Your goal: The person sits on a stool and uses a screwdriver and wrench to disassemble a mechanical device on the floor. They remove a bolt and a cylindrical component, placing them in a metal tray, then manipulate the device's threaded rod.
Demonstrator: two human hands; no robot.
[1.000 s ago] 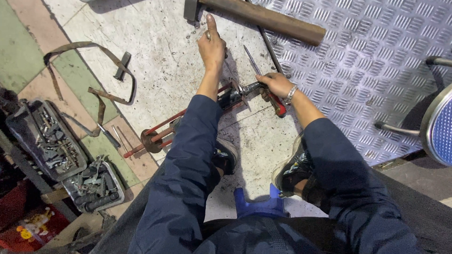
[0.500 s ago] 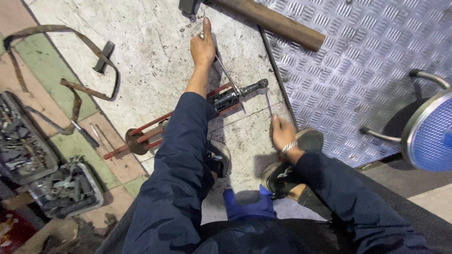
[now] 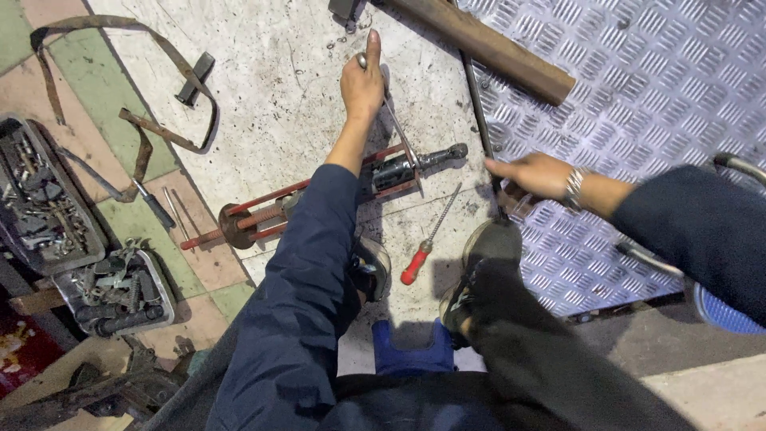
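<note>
Left hand (image 3: 363, 84) pinching thin metal rod (image 3: 396, 128), right hand (image 3: 533, 174) fingers spread above dark bar (image 3: 481, 120)

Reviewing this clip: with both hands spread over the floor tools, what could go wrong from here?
The left hand presses a thin metal rod angled onto the red-framed clamp tool; it might slip sideways. The right hand reaches across a long dark bar, and the red-handled screwdriver lies loose beside the shoe, possibly underfoot.

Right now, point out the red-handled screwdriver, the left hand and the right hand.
red-handled screwdriver (image 3: 415, 266): head view, on its red handle.
left hand (image 3: 363, 84): head view, on the back of the hand.
right hand (image 3: 533, 174): head view, on the knuckles.
</note>
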